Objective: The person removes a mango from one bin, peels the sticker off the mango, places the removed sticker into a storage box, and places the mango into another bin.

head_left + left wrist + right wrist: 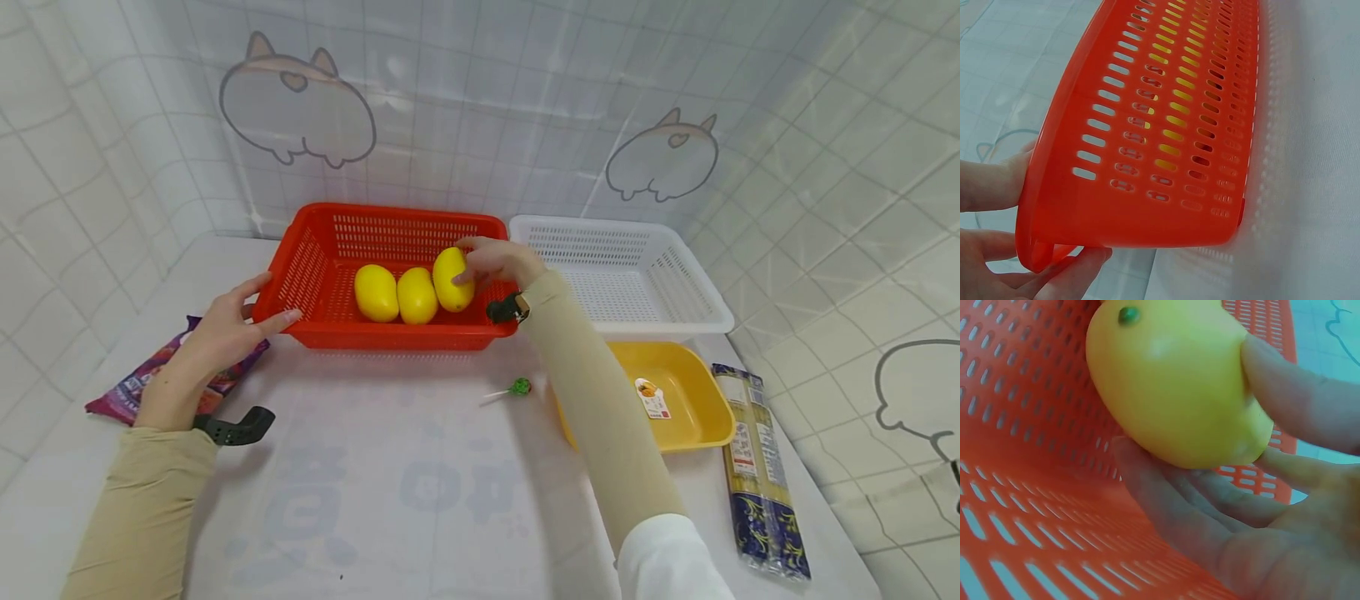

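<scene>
Three yellow mangoes are in the red basket (397, 340): a left mango (377, 293), a middle mango (417, 297) and a right mango (452, 282). My right hand (498, 260) holds the right mango inside the basket. In the right wrist view, the thumb lies on one side of that mango (1172, 387) and the fingers curl beneath it; its green stem spot shows. My left hand (225, 332) grips the basket's left front corner. The left wrist view shows its fingers (1079, 275) under the rim of the basket (1147, 219).
A white basket (637, 325) stands right of the red one. In front of it is a yellow tray (693, 400), partly behind my right forearm. Noodle packs (761, 475) lie at the right, a lollipop (520, 387) mid-table, and a purple snack bag (123, 398) beneath my left arm.
</scene>
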Motion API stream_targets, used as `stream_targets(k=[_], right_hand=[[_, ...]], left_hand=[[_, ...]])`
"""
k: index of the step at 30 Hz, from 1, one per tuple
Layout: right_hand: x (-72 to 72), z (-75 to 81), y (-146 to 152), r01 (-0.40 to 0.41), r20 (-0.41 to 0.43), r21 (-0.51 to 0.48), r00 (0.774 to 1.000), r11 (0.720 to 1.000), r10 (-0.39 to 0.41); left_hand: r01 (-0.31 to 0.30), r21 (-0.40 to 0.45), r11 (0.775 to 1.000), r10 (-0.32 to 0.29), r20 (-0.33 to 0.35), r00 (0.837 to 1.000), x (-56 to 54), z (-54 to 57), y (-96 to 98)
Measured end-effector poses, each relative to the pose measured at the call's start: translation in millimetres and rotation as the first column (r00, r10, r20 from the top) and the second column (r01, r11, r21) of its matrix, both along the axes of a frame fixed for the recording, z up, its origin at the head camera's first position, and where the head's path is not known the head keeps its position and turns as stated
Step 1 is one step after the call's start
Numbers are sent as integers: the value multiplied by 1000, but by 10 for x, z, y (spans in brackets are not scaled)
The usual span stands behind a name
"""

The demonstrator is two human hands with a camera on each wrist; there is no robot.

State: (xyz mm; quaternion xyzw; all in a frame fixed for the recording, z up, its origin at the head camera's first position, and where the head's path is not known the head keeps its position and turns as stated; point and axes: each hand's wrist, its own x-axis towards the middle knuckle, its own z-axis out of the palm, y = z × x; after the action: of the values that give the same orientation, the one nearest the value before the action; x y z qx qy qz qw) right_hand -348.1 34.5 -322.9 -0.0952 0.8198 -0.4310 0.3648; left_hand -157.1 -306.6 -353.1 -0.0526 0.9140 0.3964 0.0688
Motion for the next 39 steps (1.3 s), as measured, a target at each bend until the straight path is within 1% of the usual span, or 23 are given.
stream_targets(k=[2, 6, 13, 19, 25, 32, 39], right_hand=[[10, -10, -16, -7, -11, 38, 1000, 999, 8], [10, -48, -52, -21, -17, 72, 1000, 997, 22], [-35, -183, -94, -29, -1, 96, 1000, 995, 29], [-33, -239, -120, -46, 8, 89, 999, 995, 45], [-23, -250, -141, -46, 9, 70, 999, 996, 45], [-19, -260, -129, -50, -12, 85, 999, 995, 51], [-8, -264, -130, -42, -11, 52, 999, 998, 43]], left_hand=[[0, 2, 1000, 0, -5, 1000, 3, -1, 3], [1, 5, 1000, -1, -5, 1000, 5, -4, 3], [0, 1, 1000, 0, 7, 1000, 6, 12, 18], [-4, -8, 1000, 4, 6, 1000, -1, 1, 14], [-11, -11, 1000, 11, 4, 1000, 4, -9, 2], [-8, -9, 1000, 8, -2, 1000, 3, -13, 10], [-7, -4, 1000, 7, 5, 1000, 5, -11, -1]])
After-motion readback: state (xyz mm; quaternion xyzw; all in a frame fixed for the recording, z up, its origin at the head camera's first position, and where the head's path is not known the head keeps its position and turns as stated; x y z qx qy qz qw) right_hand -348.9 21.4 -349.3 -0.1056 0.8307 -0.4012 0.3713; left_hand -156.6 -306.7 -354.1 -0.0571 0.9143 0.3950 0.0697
